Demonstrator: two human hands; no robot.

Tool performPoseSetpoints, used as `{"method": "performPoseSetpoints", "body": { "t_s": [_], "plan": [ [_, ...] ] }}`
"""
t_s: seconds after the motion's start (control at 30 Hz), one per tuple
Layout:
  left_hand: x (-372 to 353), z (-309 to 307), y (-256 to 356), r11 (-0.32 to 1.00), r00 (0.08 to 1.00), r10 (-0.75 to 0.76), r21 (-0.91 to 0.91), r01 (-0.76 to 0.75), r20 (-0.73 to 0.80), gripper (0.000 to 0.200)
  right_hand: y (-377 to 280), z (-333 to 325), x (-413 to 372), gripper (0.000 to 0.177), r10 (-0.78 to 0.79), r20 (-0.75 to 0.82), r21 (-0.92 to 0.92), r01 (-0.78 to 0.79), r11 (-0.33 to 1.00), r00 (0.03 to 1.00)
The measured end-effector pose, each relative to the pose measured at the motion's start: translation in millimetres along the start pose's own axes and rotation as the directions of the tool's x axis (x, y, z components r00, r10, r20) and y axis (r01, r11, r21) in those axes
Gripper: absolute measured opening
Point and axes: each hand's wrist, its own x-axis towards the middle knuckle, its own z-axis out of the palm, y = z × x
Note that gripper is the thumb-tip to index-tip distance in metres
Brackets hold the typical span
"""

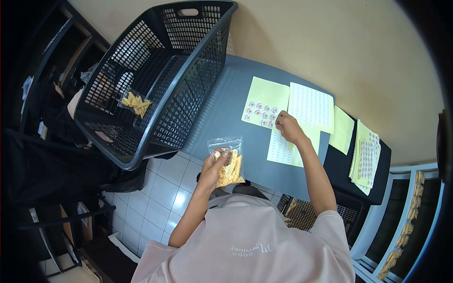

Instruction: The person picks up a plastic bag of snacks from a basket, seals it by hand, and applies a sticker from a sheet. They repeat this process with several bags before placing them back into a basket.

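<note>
My left hand grips a clear zip bag of pale yellow snack sticks, held upright before the table's front edge. My right hand is over a yellow sheet of round stickers, at its lower right corner. Its fingers are bent together, and whether a sticker is between them is too small to tell. Beside that sheet lies a sheet of small printed labels, with another label sheet nearer me, partly behind my right hand.
A large dark basket stands at the table's left, with one snack bag inside. On the right are a yellow sheet and a stack of sticker sheets on a black surface. A perforated crate sits below the table.
</note>
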Motion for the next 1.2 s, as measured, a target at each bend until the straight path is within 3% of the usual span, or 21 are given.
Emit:
{"method": "performPoseSetpoints", "body": {
  "t_s": [0.2,0.27,0.33,0.4,0.47,0.57,0.63,0.77,0.87,0.97,1.0,1.07,1.13,1.2],
  "plan": [
    [0.6,-5.1,10.7,0.983,0.999,-0.049,-0.178,0.048,-0.003,0.027,-4.8,3.8,1.0,0.006,-0.072,0.075,-0.126,0.081,0.989,0.995],
    [0.0,-5.3,17.0,0.982,0.999,-0.036,-0.184,0.033,-0.012,0.033,-7.6,2.9,0.5,0.005,-0.076,0.034,-0.147,0.080,0.986,0.997],
    [-0.1,-2.6,24.0,0.973,1.000,-0.011,-0.230,0.006,-0.019,0.037,-11.2,-2.6,2.9,0.006,-0.171,0.029,-0.182,0.174,0.968,0.985],
    [0.1,-2.6,28.5,0.972,1.000,0.017,-0.236,-0.019,-0.010,0.039,-37.5,-22.8,0.6,0.006,0.165,0.257,0.045,-0.183,0.982,0.952],
    [-1.0,2.9,36.6,0.968,0.998,0.065,-0.243,-0.065,-0.008,0.039,-32.5,-23.6,-0.4,0.007,0.112,0.276,0.121,-0.151,0.981,0.955],
    [1.4,5.4,39.7,0.964,0.996,0.089,-0.251,-0.086,0.002,0.039,-38.6,-34.4,-5.3,0.009,0.137,0.385,0.177,-0.219,0.960,0.913],
    [1.5,7.9,42.1,0.966,0.996,0.089,-0.241,-0.087,-0.005,0.039,-47.4,-45.8,-10.6,0.010,0.208,0.514,0.194,-0.348,0.917,0.832],
    [2.3,14.2,46.9,0.972,0.996,0.090,-0.216,-0.091,-0.013,0.040,-52.8,-48.7,-19.3,0.008,0.185,0.560,0.292,-0.401,0.868,0.808],
    [5.6,20.4,46.6,0.976,0.990,0.134,-0.177,-0.127,0.030,0.041,-70.8,-50.5,-29.6,0.007,0.185,0.481,0.354,-0.383,0.853,0.857],
    [7.7,29.2,47.4,0.980,0.988,0.156,-0.124,-0.154,0.009,0.044,-84.5,-48.1,-37.0,0.013,0.138,0.102,0.484,-0.171,0.858,0.985],
    [7.4,33.4,48.5,0.981,0.988,0.151,-0.122,-0.149,0.011,0.044,-89.2,-46.0,-40.9,0.013,0.143,0.102,0.486,-0.175,0.856,0.984],
    [8.8,43.5,51.7,0.982,0.984,0.176,-0.075,-0.174,0.021,0.044,-115.8,-45.2,-51.6,0.025,-0.133,-0.086,0.507,0.159,0.847,0.987],
    [11.7,51.4,50.7,0.972,0.971,0.232,0.026,-0.234,0.050,0.043,-162.9,-48.2,-63.4,0.038,-0.011,-0.229,0.641,0.159,0.751,0.973],
    [14.0,63.2,44.5,0.948,0.955,0.285,0.122,-0.294,0.085,0.043,-185.4,-38.8,-61.4,0.046,0.132,-0.465,0.619,0.215,0.755,0.876]
  ]
}}
